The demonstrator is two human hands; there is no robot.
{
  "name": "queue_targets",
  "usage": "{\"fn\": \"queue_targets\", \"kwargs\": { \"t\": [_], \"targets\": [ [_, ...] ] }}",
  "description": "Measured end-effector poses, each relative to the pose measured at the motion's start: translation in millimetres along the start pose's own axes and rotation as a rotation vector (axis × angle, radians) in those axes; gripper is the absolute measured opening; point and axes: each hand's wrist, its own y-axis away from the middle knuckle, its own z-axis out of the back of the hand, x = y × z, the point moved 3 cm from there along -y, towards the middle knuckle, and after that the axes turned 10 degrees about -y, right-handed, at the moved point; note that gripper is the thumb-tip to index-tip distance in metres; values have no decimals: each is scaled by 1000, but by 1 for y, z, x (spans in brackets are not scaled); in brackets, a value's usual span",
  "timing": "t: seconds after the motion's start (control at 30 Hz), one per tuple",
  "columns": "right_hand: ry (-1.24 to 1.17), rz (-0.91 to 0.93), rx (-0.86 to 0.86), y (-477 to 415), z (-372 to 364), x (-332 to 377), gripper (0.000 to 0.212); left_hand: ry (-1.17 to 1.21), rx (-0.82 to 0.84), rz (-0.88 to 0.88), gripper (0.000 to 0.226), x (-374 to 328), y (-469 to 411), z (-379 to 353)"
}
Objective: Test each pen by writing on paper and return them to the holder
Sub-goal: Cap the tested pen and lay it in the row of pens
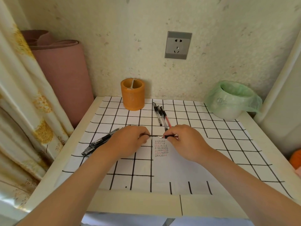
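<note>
My right hand (184,141) grips a pen (169,136) that lies level, its tip pointing left. My left hand (128,141) pinches the pen's black cap (152,135), a short gap from the tip. Both hover just above the white paper (164,167), which carries rows of small red and black marks (161,148). The orange holder (132,94) stands at the back of the table with one clear pen inside. Three pens (160,115) lie side by side right of the holder. Several black pens (99,142) lie at the left, partly behind my left hand.
The table (135,203) has a white cover with a black grid. A white bin lined with a green bag (232,100) stands at the back right. A pink rolled mat (65,72) and a curtain (19,98) stand left. A wall socket (178,45) is above.
</note>
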Motion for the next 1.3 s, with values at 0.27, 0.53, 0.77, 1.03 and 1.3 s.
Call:
{"fn": "queue_targets", "kwargs": {
  "t": [0.27,0.53,0.77,1.03,1.3],
  "targets": [
    [-67,71,55,3,-6,13,22,57,23,-35,15,-12,3,-2],
    [96,189,108,10,-7,24,26,353,148,-13,14,-20,6,-5],
    [363,247,-5,11,-11,39,70,527,288,-4,23,-31,11,-10],
    [313,237,-21,10,-17,41,54,536,323,26,25,-30,10,-7],
    [14,182,61,5,-11,13,27,332,-112,188,9,10,-3,21]
  ]
}}
